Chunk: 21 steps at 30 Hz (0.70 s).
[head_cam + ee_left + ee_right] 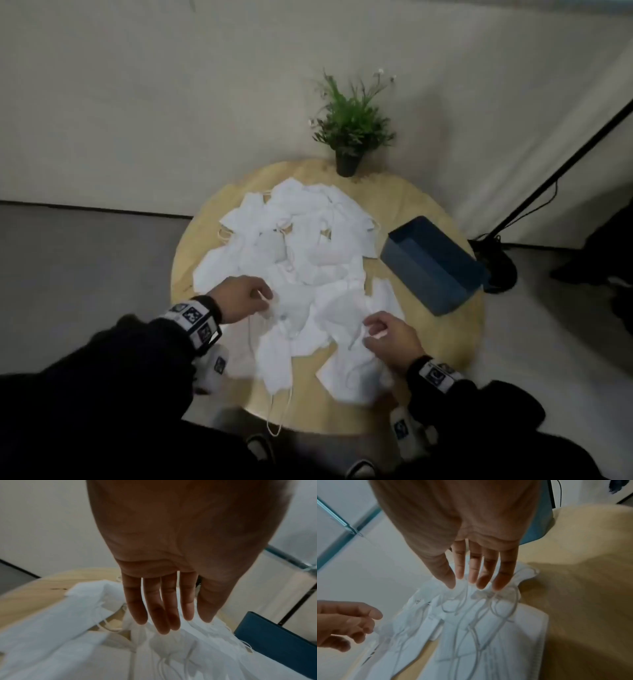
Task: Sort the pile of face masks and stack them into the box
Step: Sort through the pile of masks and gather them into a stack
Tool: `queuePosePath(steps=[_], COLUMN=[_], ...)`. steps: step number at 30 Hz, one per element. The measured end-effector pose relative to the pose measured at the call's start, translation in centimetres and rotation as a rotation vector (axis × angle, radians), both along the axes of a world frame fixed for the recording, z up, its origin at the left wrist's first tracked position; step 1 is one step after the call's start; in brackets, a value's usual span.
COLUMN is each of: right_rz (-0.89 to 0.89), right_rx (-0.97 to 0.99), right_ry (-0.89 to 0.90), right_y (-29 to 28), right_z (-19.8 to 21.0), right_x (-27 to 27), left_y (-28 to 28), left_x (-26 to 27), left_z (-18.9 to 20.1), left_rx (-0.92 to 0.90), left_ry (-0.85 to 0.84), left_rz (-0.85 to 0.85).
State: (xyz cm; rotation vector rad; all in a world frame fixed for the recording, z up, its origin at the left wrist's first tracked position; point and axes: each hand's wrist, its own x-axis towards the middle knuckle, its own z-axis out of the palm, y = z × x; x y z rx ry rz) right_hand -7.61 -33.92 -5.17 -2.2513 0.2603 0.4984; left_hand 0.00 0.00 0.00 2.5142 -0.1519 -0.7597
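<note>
Masks [298, 260] heaped mid-frame on the table [421, 205]; box [432, 261] at right, seemingly unfilled. My left hand [239, 298] and right hand [390, 337] reach in, fingers straight, gripping nothing. Risk, I judge: tangled ear loops [503, 605] drag several masks up together, or off the near edge.

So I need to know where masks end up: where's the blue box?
In the head view, the blue box sits on the round table's right side, beside the mask pile.

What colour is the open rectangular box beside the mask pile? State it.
Dark blue; the open rectangular box shows best in the head view.
</note>
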Motion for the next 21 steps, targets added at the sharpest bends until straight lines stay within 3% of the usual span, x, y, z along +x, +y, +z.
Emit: queuePosePath(steps=[6,9,12,14,16,21], right_rz=[-0.073,-0.128,-0.201,-0.237,-0.149,-0.042], right_rx=[0.03,0.087,0.072,0.045,-0.066,-0.278], right_ry=[-0.187,-0.234,-0.29,-0.264,-0.172,-0.109], right_y=[0.2,0.5,0.6,0.4,0.5,1.8], right_z=[-3.9,-4.0,-2.7,-2.0,-1.4,-0.8], right_x=[-2.1,-4.1,-5.2,-5.1,-5.0,-3.7], left_y=[-3.4,-5.4,-7.8,-9.1,-10.0,-11.8], left_x=[-2.9,-7.2,-10.4,-11.4,-11.6,-12.0], left_z=[-3.1,-3.2,-2.4,-2.6,-3.1,-5.1], left_rx=[0.114,0.038,-0.058,-0.08,-0.07,0.141], left_ry=[-0.155,-0.204,-0.128,-0.122,-0.139,-0.165], left_rz=[-0.074,-0.054,-0.134,-0.154,-0.153,-0.202])
